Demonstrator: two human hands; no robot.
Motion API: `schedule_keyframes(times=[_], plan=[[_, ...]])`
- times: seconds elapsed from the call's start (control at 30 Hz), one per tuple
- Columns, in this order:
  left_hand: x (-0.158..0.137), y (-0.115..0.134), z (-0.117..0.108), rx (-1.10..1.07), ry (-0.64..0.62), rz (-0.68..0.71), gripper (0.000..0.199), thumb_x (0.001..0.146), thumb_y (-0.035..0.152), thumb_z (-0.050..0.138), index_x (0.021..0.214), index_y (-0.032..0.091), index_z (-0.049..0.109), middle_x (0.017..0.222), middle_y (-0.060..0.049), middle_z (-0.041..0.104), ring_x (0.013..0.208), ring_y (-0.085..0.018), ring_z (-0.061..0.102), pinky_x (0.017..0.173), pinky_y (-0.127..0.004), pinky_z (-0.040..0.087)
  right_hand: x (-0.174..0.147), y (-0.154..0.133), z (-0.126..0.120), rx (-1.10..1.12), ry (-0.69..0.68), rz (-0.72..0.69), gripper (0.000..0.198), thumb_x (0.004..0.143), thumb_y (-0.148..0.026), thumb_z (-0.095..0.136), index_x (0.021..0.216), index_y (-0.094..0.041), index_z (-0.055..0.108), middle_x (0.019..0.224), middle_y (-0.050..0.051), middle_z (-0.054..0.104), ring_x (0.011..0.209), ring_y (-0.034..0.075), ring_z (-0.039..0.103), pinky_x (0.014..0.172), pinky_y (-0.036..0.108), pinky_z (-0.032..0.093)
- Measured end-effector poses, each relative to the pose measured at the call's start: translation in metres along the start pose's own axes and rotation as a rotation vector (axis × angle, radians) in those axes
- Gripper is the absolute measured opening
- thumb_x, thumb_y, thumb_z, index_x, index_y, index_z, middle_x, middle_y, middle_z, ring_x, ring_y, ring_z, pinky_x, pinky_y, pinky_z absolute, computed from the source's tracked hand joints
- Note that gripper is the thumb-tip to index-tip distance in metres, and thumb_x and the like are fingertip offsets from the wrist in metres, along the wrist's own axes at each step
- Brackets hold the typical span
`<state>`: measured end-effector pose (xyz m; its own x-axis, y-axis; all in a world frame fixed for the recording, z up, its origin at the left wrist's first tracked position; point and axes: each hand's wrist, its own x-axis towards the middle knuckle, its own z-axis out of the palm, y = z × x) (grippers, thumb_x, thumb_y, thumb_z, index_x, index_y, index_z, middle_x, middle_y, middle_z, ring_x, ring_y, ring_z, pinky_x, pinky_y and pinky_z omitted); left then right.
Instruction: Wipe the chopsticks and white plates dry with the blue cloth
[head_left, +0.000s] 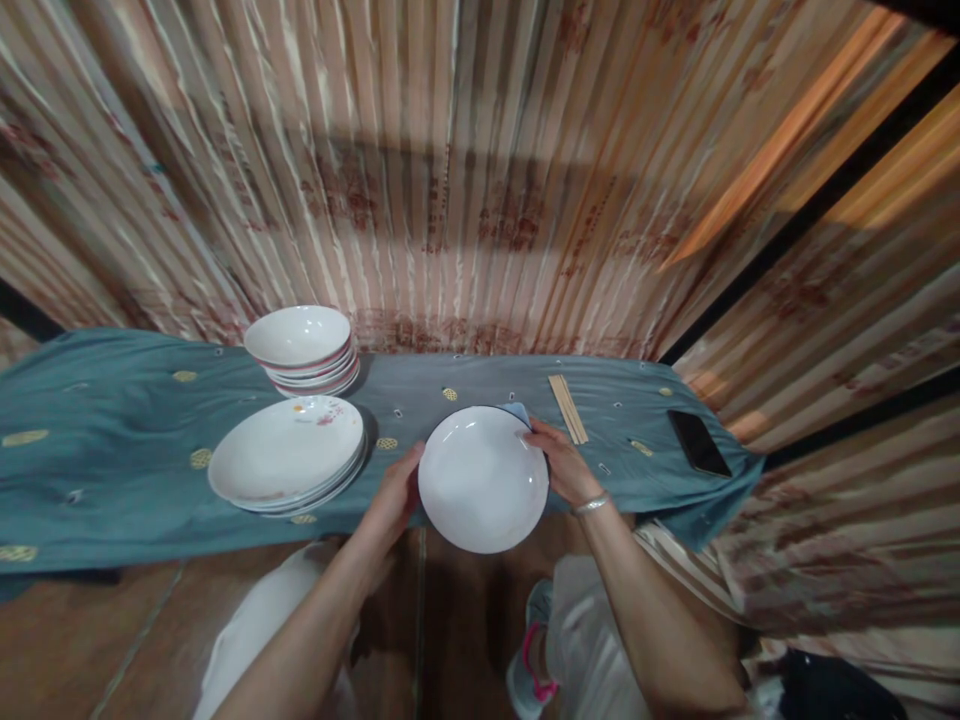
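A round white plate with a dark rim (484, 480) is held between my two hands over the table's front edge, its face toward me. My left hand (405, 485) grips its left side, the fingers mostly hidden behind it. On the right side, my right hand (562, 462) holds the rim with the thumb on the front and the other fingers behind. A bit of light-blue material (516, 410) shows just behind the plate's upper right rim; most of it is hidden. To the left lies a stack of oval white plates (285, 455), the top one decorated with flowers.
Behind the oval plates stands a stack of white bowls with red bands (300, 340). Several wooden chopsticks (568, 410) lie right of centre, and a black phone (699, 442) near the right end. A teal patterned cloth (420, 375) covers the table; a striped curtain (450, 200) hangs behind.
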<state>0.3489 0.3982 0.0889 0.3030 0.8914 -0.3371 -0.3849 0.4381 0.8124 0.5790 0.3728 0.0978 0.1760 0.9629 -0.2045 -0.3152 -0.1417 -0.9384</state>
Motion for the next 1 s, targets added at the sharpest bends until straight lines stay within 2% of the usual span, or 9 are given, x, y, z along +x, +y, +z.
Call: schedule_keyframes(times=[0.2,0.3,0.47,0.6,0.8,0.87,1.0], plan=[[0.001,-0.001,-0.003,0.045,-0.01,-0.025,0.053,0.05,0.059,0.078,0.074,0.012,0.07,0.074,-0.009,0.073,0.076,-0.025,0.065,0.058,-0.027,0.043,0.002,0.002,-0.002,-0.026,-0.004,0.021,0.031,0.057,-0.028,0.075,0.087,-0.021,0.073,0.067,-0.003,0.072,0.055,0.016,0.06,0.053,0.026,0.042],[0.003,-0.004,-0.007,0.059,-0.014,-0.033,0.05,0.052,0.057,0.078,0.071,0.012,0.07,0.065,-0.007,0.07,0.067,-0.021,0.063,0.056,-0.027,0.042,0.005,0.006,-0.004,-0.007,0.034,0.033,0.029,0.055,-0.031,0.079,0.082,-0.021,0.072,0.065,-0.003,0.071,0.057,0.015,0.061,0.057,0.027,0.044],[0.005,-0.01,-0.011,0.031,-0.033,-0.03,0.045,0.06,0.053,0.075,0.076,0.012,0.072,0.071,-0.007,0.072,0.065,-0.018,0.061,0.06,-0.026,0.043,0.009,0.009,-0.003,0.043,-0.01,0.03,0.03,0.063,-0.046,0.076,0.079,-0.021,0.071,0.076,0.002,0.073,0.083,0.025,0.067,0.076,0.036,0.048],[0.007,-0.013,-0.011,-0.012,0.006,-0.025,0.04,0.058,0.049,0.078,0.072,0.013,0.07,0.069,-0.005,0.071,0.061,-0.015,0.059,0.06,-0.024,0.044,0.014,0.013,0.0,0.154,0.006,0.077,0.036,0.064,-0.056,0.07,0.079,-0.022,0.071,0.083,0.002,0.075,0.099,0.029,0.064,0.084,0.041,0.048],[0.013,-0.017,-0.011,0.049,0.016,-0.045,0.044,0.056,0.052,0.077,0.072,0.012,0.072,0.071,-0.009,0.072,0.07,-0.022,0.065,0.06,-0.028,0.047,0.03,0.025,-0.009,-0.015,0.111,-0.131,0.025,0.068,-0.043,0.069,0.086,-0.026,0.073,0.099,0.001,0.073,0.108,0.026,0.059,0.096,0.041,0.042],[0.017,-0.019,-0.012,0.072,0.02,-0.036,0.045,0.057,0.053,0.076,0.073,0.012,0.072,0.072,-0.01,0.073,0.075,-0.024,0.066,0.06,-0.028,0.047,0.036,0.03,-0.012,-0.06,0.115,-0.172,0.024,0.069,-0.039,0.067,0.089,-0.028,0.074,0.1,0.0,0.073,0.105,0.024,0.059,0.095,0.039,0.041],[0.024,-0.022,-0.014,0.112,0.056,-0.037,0.043,0.058,0.054,0.075,0.071,0.013,0.071,0.071,-0.008,0.073,0.077,-0.023,0.066,0.061,-0.027,0.048,0.045,0.039,-0.016,-0.099,0.115,-0.168,0.029,0.068,-0.037,0.068,0.094,-0.025,0.074,0.098,0.001,0.073,0.09,0.022,0.062,0.086,0.038,0.044]])
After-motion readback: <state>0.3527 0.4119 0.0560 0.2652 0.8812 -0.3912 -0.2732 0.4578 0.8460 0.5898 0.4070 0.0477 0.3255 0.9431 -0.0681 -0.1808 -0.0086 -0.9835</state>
